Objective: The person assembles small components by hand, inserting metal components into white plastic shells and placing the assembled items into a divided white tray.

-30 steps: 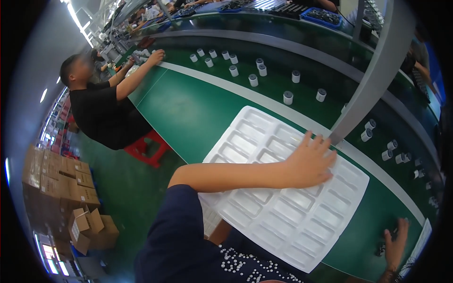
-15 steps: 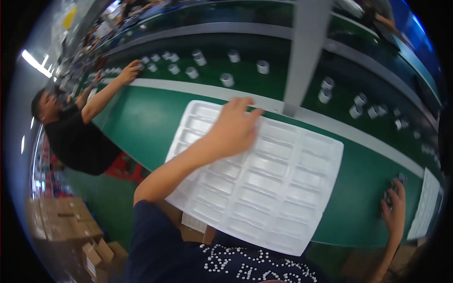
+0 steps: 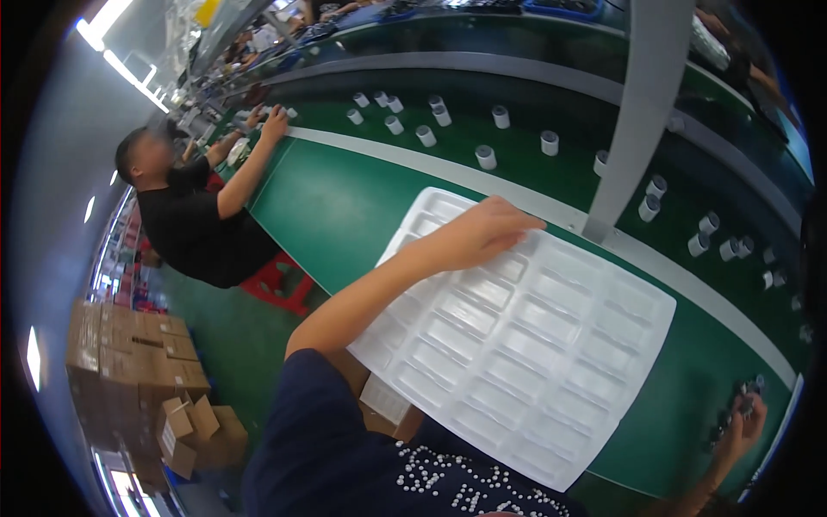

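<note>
A white plastic tray point(image 3: 551, 349) with rows of shallow compartments lies aslant over the near edge of the green table point(image 3: 362, 194). No parts show in its visible compartments. My left hand point(image 3: 478, 233) reaches across the tray, its fingers bent together at the far rim. What lies under those fingertips is hidden. Far to the right, my right hand point(image 3: 745, 422) curls around small dark metallic parts point(image 3: 748, 392) just above the table. They are blurred, and their exact kind cannot be made out.
Beyond a pale rail point(image 3: 396, 159), several white cylinders point(image 3: 486, 157) stand on a dark green belt. A grey post point(image 3: 633, 129) rises behind the tray. At left, a co-worker point(image 3: 194, 224) reaches toward the belt near a red stool point(image 3: 280, 280). Cardboard boxes point(image 3: 138, 370) are stacked on the floor.
The view has swung, so the tray and table appear farther right. My left hand has lowered at the tray's far rim, and its fingers have drawn together. My right hand still holds the dark parts.
</note>
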Available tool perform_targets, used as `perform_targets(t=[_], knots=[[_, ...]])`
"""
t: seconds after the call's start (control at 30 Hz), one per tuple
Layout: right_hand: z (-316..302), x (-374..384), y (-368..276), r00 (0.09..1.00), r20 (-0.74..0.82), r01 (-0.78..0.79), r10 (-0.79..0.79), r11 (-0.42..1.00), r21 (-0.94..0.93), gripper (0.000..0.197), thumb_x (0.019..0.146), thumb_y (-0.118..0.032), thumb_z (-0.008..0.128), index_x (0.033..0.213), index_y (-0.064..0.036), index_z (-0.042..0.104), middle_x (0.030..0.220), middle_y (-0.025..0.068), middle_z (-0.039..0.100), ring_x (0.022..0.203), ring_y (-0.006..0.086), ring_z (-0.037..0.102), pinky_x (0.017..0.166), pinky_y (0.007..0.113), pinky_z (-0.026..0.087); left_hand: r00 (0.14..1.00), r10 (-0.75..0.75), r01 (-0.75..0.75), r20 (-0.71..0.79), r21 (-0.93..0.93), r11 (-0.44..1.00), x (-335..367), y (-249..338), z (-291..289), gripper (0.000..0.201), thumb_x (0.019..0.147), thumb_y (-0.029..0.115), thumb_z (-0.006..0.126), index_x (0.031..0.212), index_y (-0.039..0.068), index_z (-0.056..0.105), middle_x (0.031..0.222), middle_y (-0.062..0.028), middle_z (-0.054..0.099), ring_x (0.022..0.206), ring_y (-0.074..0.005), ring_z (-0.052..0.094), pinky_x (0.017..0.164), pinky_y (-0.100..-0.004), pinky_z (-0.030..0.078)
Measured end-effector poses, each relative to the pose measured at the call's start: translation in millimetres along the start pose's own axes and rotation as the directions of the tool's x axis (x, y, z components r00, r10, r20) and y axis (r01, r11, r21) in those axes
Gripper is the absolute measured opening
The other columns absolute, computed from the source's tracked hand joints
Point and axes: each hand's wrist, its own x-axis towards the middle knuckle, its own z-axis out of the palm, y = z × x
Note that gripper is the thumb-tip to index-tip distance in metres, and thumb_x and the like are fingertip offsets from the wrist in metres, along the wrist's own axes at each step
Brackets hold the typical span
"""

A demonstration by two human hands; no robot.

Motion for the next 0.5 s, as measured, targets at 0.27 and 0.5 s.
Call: perform_targets(t=[0.27,0.5], knots=[[109,-15,-71,0.968,0.108,-0.226,0.226,0.599,0.768,0.051,0.094,-0.028,0.061,0.134,-0.0004,0.044,0.102,0.0058,0.053,0.08,0.0122,0.053,0.069,0.026,0.047,0.992,-0.091,0.108,0.084,-0.22,0.97,-21,1,-21,0.022,0.091,0.009,0.063,0.111,0.002,0.066,0.122,-0.0142,0.062,0.115,-0.0287,0.053,0.1,-0.0371,0.044],[142,-14,-132,0.867,0.468,-0.498,0.172,0.288,0.818,0.045,0.104,-0.024,0.039,0.14,0.0029,0.038,0.096,0.0083,0.048,0.08,0.0157,0.053,0.07,0.027,0.051,0.943,0.232,-0.259,-0.238,-0.089,0.962,-10,38,24,0.022,0.087,0.014,0.069,0.107,0.005,0.064,0.121,-0.0096,0.064,0.107,-0.0264,0.059,0.089,-0.0345,0.051]])
